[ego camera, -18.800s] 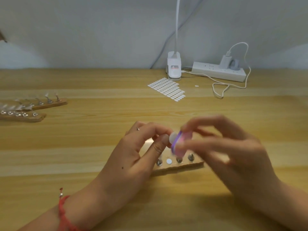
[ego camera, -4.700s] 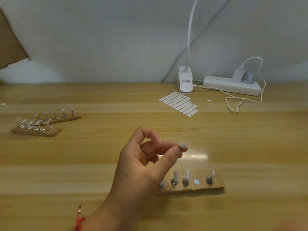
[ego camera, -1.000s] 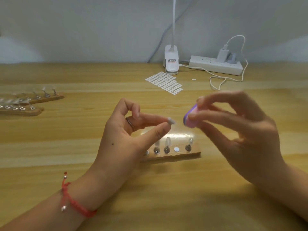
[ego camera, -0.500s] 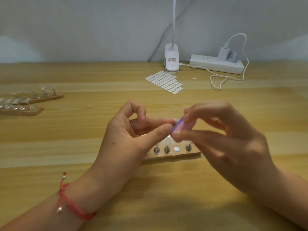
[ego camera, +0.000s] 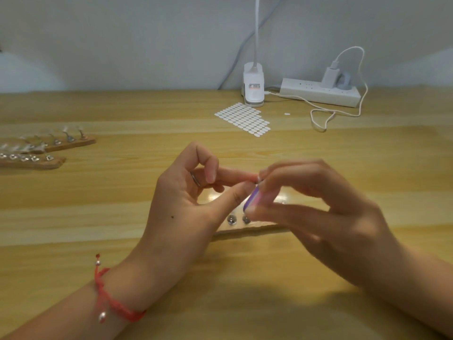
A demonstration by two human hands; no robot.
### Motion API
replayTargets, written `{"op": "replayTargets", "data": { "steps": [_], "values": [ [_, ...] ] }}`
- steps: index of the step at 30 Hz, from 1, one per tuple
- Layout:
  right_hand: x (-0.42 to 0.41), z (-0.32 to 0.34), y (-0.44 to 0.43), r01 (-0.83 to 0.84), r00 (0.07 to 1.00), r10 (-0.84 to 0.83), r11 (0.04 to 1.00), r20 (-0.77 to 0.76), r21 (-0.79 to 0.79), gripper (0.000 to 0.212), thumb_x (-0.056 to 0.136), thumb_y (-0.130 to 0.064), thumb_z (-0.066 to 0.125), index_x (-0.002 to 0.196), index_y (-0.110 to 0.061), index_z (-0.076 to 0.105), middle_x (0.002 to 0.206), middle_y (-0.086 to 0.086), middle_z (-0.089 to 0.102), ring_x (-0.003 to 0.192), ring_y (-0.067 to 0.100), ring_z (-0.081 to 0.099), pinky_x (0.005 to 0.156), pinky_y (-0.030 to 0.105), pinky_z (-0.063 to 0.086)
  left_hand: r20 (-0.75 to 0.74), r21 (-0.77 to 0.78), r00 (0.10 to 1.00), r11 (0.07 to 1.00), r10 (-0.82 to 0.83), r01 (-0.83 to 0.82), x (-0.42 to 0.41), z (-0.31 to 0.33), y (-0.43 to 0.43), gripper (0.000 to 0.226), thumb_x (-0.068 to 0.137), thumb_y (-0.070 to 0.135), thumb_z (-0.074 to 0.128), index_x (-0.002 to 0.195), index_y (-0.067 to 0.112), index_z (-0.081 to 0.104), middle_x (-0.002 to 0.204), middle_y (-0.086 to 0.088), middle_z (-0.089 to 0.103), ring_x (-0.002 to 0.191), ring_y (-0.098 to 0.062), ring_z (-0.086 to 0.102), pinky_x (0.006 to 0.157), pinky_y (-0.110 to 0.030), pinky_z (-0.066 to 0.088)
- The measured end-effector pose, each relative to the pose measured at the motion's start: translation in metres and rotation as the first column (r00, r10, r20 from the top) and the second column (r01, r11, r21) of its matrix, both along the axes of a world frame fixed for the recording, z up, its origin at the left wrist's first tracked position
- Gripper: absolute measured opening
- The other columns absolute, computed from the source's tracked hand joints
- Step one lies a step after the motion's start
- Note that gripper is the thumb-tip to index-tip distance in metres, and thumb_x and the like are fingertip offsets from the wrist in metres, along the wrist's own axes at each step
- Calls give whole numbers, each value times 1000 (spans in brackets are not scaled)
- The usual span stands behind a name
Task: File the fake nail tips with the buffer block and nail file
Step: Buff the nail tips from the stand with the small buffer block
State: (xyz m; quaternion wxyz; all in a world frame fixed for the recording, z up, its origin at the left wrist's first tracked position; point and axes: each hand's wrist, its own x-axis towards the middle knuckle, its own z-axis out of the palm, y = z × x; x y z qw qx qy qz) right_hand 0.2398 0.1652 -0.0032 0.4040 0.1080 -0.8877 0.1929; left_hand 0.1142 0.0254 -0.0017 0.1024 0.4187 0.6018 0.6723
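My left hand (ego camera: 186, 207) pinches a small pale fake nail tip (ego camera: 258, 178) between thumb and forefinger; only its edge shows. My right hand (ego camera: 318, 207) grips a pink and purple buffer block (ego camera: 252, 201), pressed against the tip. Right beneath both hands lies a wooden holder strip (ego camera: 245, 228) with metal studs, mostly hidden by the fingers. The right hand is blurred.
Two more wooden strips with nail tips (ego camera: 46, 150) lie at the far left. A sheet of white adhesive tabs (ego camera: 244, 119) sits mid-back. A clip lamp base (ego camera: 253, 90), a power strip (ego camera: 321, 93) and a white cable (ego camera: 323, 119) stand by the wall.
My right hand brought the buffer block in from the right until it met the nail tip in my left hand, and it has since slid lower against the tip.
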Motion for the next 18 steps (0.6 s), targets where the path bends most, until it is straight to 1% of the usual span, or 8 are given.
{"op": "replayTargets", "data": {
  "steps": [2, 4, 6, 8, 11, 15, 17, 18],
  "values": [
    [0, 2, 3, 19, 1000, -18, 999, -21, 51, 12, 93, -7, 66, 100, -3, 75, 104, 5, 61, 104, 28, 64, 91, 39, 52, -43, -1, 999, 1000, 18, -18, -1, 0, 0, 38, 75, 13, 73, 75, 16, 35, 83, 7, 76, 82, -15, 71, 83, -50, 52],
    [0, 4, 7, 45, 998, -43, 999, -51, 28, 11, 92, -4, 67, 102, -5, 73, 104, 7, 58, 104, 29, 64, 92, 39, 53, -73, 4, 996, 999, 45, -45, -3, -1, -1, 42, 74, 15, 77, 75, 18, 34, 83, 10, 76, 79, -13, 69, 80, -38, 52],
    [0, 2, 4, 2, 1000, -2, 1000, -13, 4, 12, 94, -8, 65, 98, -4, 75, 103, 4, 61, 105, 26, 63, 91, 38, 52, -138, 9, 989, 999, 47, -47, -3, -1, -1, 44, 74, 21, 78, 75, 20, 34, 84, 12, 75, 78, -7, 67, 75, -25, 48],
    [0, -1, 3, -17, 1000, 17, 997, 0, 79, 13, 95, -7, 64, 100, -3, 75, 105, 7, 62, 105, 28, 63, 91, 39, 51, -220, 1, 974, 999, 51, -52, -3, -2, -1, 39, 77, 24, 73, 75, 21, 34, 85, 17, 74, 81, -4, 67, 77, -19, 45],
    [-1, 4, 10, 28, 999, -25, 997, -43, 67, 17, 90, 1, 67, 106, -5, 70, 107, 12, 57, 104, 33, 63, 94, 38, 53, -302, 10, 949, 996, 90, -91, -6, -3, -1, 39, 79, 22, 72, 76, 19, 34, 85, 21, 73, 82, -1, 65, 79, -18, 42],
    [-1, -5, 1, -31, 1000, 31, 995, 3, 92, 15, 97, -7, 61, 99, -5, 76, 106, 5, 60, 106, 28, 62, 94, 33, 49, -371, 27, 922, 994, 111, -109, -6, -6, -2, 37, 78, 21, 72, 75, 17, 35, 86, 23, 70, 79, -7, 64, 74, -19, 43],
    [-2, -1, 7, -22, 999, 24, 998, -32, 53, 15, 92, -1, 65, 105, -4, 72, 107, 10, 58, 105, 29, 63, 96, 35, 51, -399, 41, 907, 991, 135, -130, -6, -5, -2, 38, 80, 21, 72, 75, 18, 34, 86, 23, 70, 78, -10, 64, 74, -22, 45],
    [-2, 1, 9, -12, 999, 12, 1000, -47, 17, 20, 90, 3, 66, 108, -5, 68, 107, 13, 56, 105, 28, 63, 97, 36, 52, -414, 49, 898, 989, 147, -139, -6, -4, -2, 39, 80, 20, 72, 75, 17, 33, 87, 22, 71, 79, -13, 65, 76, -26, 47]
  ]
}}
